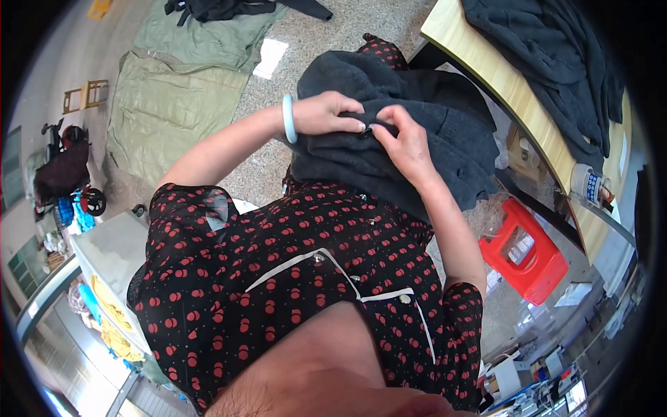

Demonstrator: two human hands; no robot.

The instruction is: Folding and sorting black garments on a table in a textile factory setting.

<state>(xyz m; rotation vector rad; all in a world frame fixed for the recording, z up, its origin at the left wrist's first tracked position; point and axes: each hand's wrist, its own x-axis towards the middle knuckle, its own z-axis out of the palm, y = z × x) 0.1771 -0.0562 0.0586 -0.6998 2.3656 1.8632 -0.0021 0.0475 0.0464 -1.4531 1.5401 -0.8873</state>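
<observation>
Head view, looking down the person's front. A dark grey knitted garment lies bunched on the lap, above the red-dotted black dress in the picture. Both hands meet on the near, upper part of the garment, slightly left of its middle.

The left hand comes in from the left, a pale blue bangle on its wrist. Its fingers curl down and close on a fold of the knit; the fingertips press into the cloth just beside those of the other hand. The right hand comes up from the lower right, lying flat-backed on the garment, its thumb and first fingers pinched together on the same fold. What lies between the fingertips, other than the cloth itself, is too small to tell. The two hands are touching or very nearly so at the fingertips.

The bulk of the garment spreads to the right and beyond the hands, draping off the lap toward a wooden table. A second dark garment lies heaped on that table, well apart from the hands. A red stool stands on the floor under the right forearm. Green sacks lie on the floor to the far left.
</observation>
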